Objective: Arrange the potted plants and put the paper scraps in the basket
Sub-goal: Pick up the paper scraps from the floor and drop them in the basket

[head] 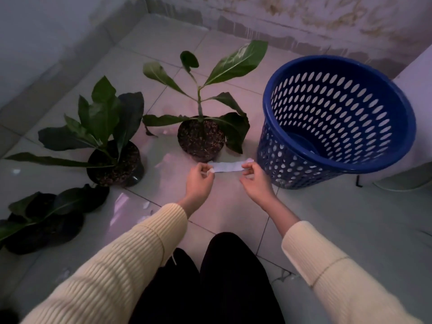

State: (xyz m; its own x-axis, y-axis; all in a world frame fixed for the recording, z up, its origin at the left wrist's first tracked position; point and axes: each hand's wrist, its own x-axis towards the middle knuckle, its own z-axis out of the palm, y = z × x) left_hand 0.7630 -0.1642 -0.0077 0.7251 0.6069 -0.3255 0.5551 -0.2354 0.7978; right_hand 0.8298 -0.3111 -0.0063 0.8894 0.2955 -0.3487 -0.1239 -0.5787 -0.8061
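While stretched flat between pinching left hand (198, 181) and right hand (253, 181), paper scrap (230, 166) held off the floor just beside blue basket (397, 146), probably to drop in; potted plants (201, 136) behind
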